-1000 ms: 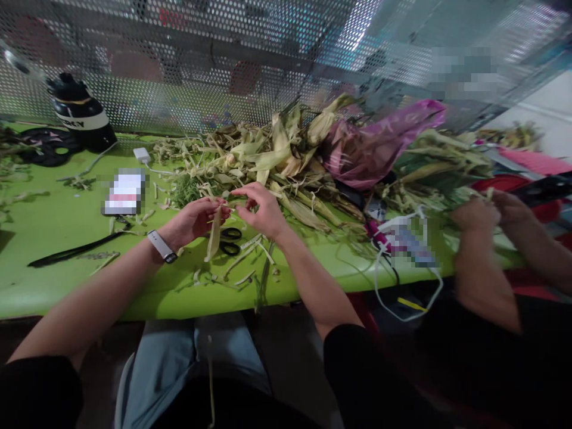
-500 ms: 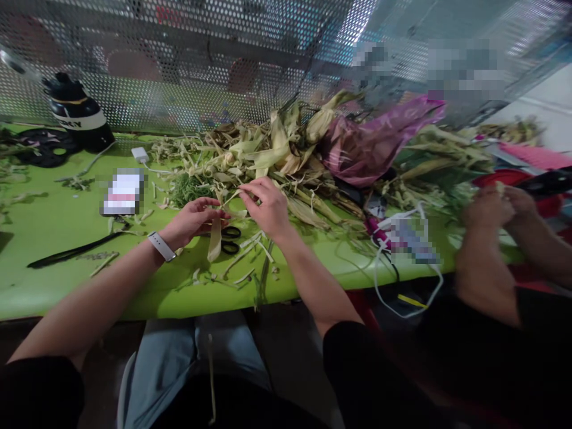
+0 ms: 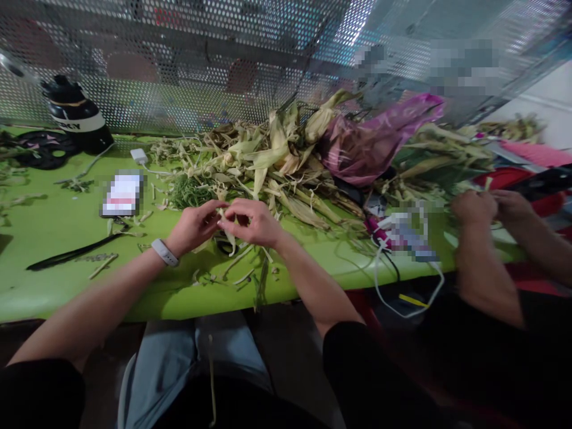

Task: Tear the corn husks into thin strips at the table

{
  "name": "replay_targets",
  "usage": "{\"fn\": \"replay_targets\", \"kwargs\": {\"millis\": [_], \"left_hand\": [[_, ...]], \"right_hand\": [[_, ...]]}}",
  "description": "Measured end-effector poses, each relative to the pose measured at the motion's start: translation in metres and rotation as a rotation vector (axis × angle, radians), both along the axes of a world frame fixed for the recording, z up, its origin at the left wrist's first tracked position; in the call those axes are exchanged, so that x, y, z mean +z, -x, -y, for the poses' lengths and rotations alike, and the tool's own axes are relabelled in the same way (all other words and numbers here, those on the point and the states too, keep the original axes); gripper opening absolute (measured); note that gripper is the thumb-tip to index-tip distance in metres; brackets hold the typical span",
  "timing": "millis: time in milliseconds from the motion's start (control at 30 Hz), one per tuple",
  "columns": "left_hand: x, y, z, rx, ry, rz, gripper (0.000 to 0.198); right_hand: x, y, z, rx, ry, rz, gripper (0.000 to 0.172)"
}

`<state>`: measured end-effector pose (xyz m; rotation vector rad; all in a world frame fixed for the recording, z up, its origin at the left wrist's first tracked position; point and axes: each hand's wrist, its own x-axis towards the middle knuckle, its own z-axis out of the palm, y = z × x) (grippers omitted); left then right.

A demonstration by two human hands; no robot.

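Note:
My left hand (image 3: 195, 226), with a white watch band at the wrist, is closed on a pale corn husk strip (image 3: 230, 239). From the other side my right hand (image 3: 253, 222) pinches the same husk, fingertips against those of the left. Part of the strip hangs down below the fingers; the rest is hidden between them. Just beneath lie black-handled scissors (image 3: 222, 245), mostly covered by the hands and husk. Behind them is a bundle of thin green strands (image 3: 190, 192), beside a large heap of dry corn husks (image 3: 286, 149).
A phone (image 3: 121, 193), a black strap (image 3: 74, 251) and a dark bottle (image 3: 78, 116) are at left. Behind the husks sits a purple plastic bag (image 3: 366, 146). White cables (image 3: 378, 286) loop over the table's right front edge. Another person's hands (image 3: 476, 205) work at far right.
My right hand has come down and left to meet my left hand. The husk, stretched between them before, is now gathered at the fingertips. The scissors are more covered.

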<state>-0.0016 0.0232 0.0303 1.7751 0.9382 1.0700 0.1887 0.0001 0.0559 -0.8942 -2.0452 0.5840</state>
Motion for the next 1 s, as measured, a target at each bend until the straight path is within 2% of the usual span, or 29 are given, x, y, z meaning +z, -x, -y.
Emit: {"fn": "replay_targets", "kwargs": {"millis": [67, 133, 233, 367, 433, 533, 600, 700, 833, 900, 1000], "left_hand": [[-0.001, -0.002, -0.003, 0.024, 0.032, 0.120, 0.022], [-0.001, -0.004, -0.007, 0.036, 0.121, 0.266, 0.023], [0.002, -0.006, -0.010, 0.043, 0.283, 0.469, 0.022], [0.004, -0.010, -0.010, -0.005, 0.517, 0.694, 0.010], [0.004, -0.011, -0.009, -0.037, 0.627, 0.744, 0.010], [0.003, -0.011, -0.009, -0.049, 0.707, 0.804, 0.010], [0.001, -0.011, -0.009, -0.061, 0.721, 0.830, 0.010], [-0.003, -0.012, -0.005, -0.134, 0.783, 0.821, 0.013], [-0.006, -0.017, 0.001, -0.236, 0.837, 0.741, 0.018], [-0.004, -0.017, 0.002, -0.238, 0.836, 0.703, 0.021], [0.005, -0.009, -0.001, -0.214, 0.833, 0.483, 0.019]], "right_hand": [[0.004, 0.002, 0.005, 0.093, 0.127, -0.009, 0.022], [0.004, 0.001, 0.005, 0.135, 0.312, -0.003, 0.027], [-0.003, 0.001, -0.004, 0.104, 0.532, 0.052, 0.033], [-0.020, 0.002, -0.020, -0.112, 0.482, -0.078, 0.026], [-0.026, 0.003, -0.026, -0.138, 0.466, -0.193, 0.029], [-0.029, 0.005, -0.030, -0.121, 0.524, -0.354, 0.044], [-0.030, 0.006, -0.031, -0.096, 0.549, -0.477, 0.046], [-0.030, 0.009, -0.032, -0.082, 0.570, -0.648, 0.041], [-0.031, 0.009, -0.034, -0.188, 0.599, -0.740, 0.042], [-0.029, 0.003, -0.036, -0.221, 0.566, -0.787, 0.042], [-0.022, -0.011, -0.041, -0.209, 0.526, -0.832, 0.038]]}}
